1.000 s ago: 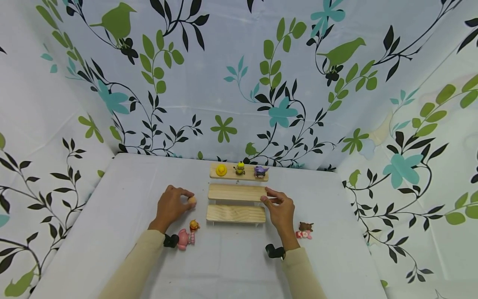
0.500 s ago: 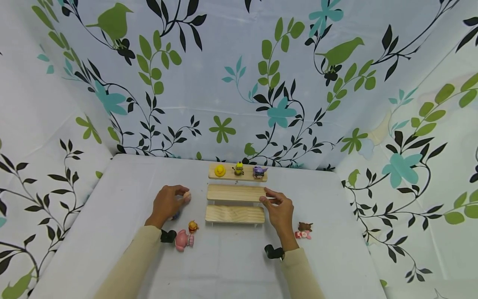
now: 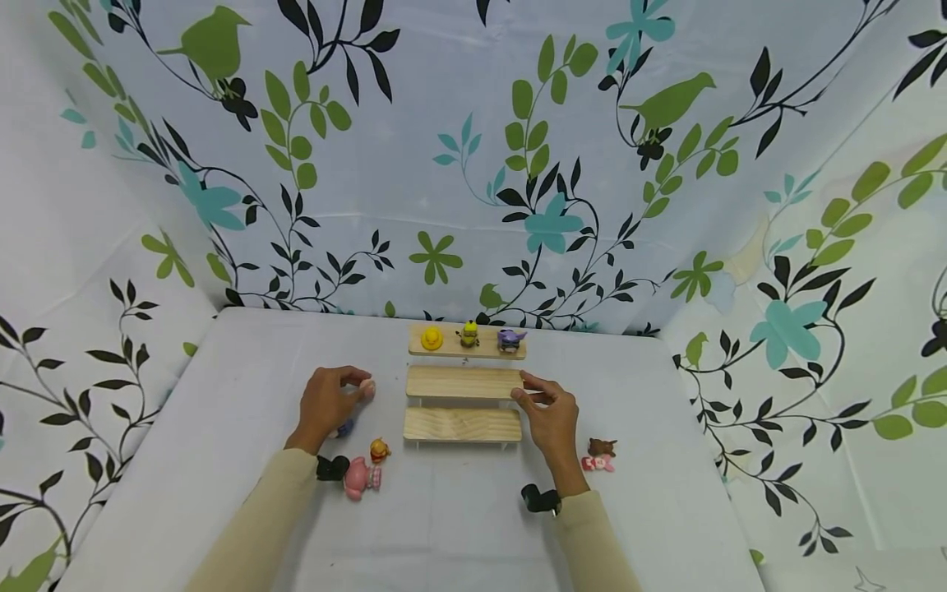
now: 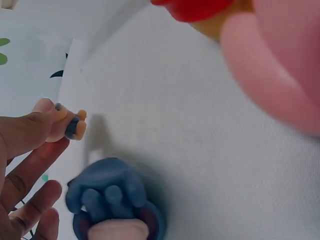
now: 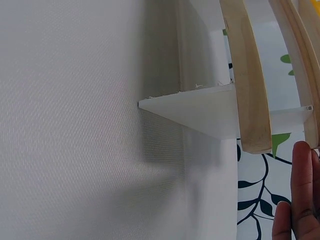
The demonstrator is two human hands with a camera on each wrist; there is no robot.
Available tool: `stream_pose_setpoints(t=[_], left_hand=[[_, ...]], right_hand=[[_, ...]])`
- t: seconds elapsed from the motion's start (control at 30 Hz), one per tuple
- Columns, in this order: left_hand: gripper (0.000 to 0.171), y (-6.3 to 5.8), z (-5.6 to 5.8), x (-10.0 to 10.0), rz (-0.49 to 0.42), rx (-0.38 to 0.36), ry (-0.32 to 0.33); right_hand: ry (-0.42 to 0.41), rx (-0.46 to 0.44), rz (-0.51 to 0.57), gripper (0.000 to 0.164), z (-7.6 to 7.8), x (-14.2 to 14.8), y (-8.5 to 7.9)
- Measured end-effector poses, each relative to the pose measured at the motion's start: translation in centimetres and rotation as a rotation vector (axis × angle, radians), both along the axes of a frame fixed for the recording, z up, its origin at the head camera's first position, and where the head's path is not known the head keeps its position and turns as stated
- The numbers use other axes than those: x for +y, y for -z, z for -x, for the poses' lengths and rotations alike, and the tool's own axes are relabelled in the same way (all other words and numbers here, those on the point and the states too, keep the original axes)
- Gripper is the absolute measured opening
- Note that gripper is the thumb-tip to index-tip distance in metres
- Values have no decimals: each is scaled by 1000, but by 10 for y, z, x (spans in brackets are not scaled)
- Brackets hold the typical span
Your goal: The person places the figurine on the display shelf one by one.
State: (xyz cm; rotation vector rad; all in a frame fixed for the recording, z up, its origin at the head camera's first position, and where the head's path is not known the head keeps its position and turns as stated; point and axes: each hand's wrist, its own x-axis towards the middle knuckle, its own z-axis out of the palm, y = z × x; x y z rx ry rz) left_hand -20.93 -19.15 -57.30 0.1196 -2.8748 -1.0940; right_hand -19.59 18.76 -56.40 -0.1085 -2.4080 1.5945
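Observation:
Between thumb and fingertips, my left hand point(image 3: 325, 409) pinches a small peach-coloured toy figure point(image 4: 75, 126) with blue-grey and orange parts, left of a three-tier wooden shelf point(image 3: 462, 425). Below that hand, a blue toy animal point(image 4: 106, 182) lies on the cloth, mostly hidden in the head view. My right hand point(image 3: 553, 415) holds the right end of the shelf's middle board, index finger at the upper corner and thumb at the lower one. On the top board stand a yellow duck point(image 3: 432, 338), a yellow-green figure point(image 3: 469, 334) and a purple figure point(image 3: 510, 340).
By my left wrist lie a pink toy point(image 3: 357, 478) and a small orange figure point(image 3: 380, 450). Right of my right forearm are a brown toy point(image 3: 602, 446) and a red-and-pink one point(image 3: 598, 464). A leaf-patterned curtain point(image 3: 355, 181) rises behind the white table point(image 3: 444, 526).
My left hand has drawn a little left, away from the shelf, still holding the small figure, and the blue toy now shows beneath it. My right hand stays on the shelf. The head view shifts slightly.

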Motion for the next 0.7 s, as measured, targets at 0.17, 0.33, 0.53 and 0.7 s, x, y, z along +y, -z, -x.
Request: stream_pose_setpoints(t=[0.17,0.33,0.53,0.7], left_hand=[[28,-8,-3,2,-13,42,20],[30,-17,-5,6,-70,107,59],[31,-37,-9,19,-138,137,74],[33,-55,-15,30,-167,172,86]], right_hand=[[0,-3,-6,37,0,-1,-1],[1,-14,5,37,-1,-1,-2],[0,-25,12,38,0,-1,-2],[2,-30,19,37,-1,-2,-2]])
